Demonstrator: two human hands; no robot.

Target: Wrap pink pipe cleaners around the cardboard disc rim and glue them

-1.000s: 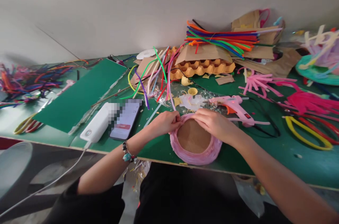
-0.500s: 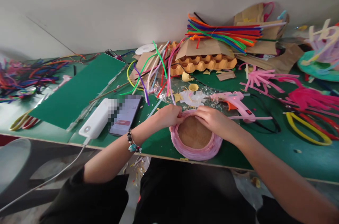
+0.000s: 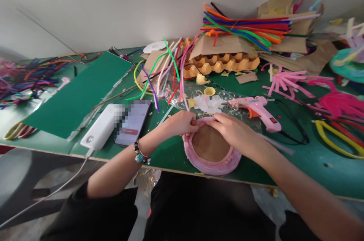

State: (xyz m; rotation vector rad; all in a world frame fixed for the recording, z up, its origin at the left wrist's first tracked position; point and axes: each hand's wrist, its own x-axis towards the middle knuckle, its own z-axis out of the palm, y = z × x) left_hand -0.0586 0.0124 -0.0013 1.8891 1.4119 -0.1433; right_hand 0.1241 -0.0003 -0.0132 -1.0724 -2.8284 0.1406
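Near the table's front edge lies a round pink basket-like piece with thick coiled fuzzy walls and a brown cardboard bottom. At the upper left of its rim, the fingers of my left hand are closed on the pink edge. My right hand pinches the far rim, thumb toward the inside. A pale pink pipe cleaner, blurred, sticks out to the right from behind my right wrist. My fingers hide part of the rim between the hands.
Beyond my right hand rests a pink glue gun with its cord. An egg carton, bundled pipe cleaners and paper scraps fill the back. To the left are a phone, a white power bank and a green board.
The view has shifted slightly. Both hands stay on the pink rim with small finger movements. The loose pink pipe cleaner at the right has swung downward and is blurred.
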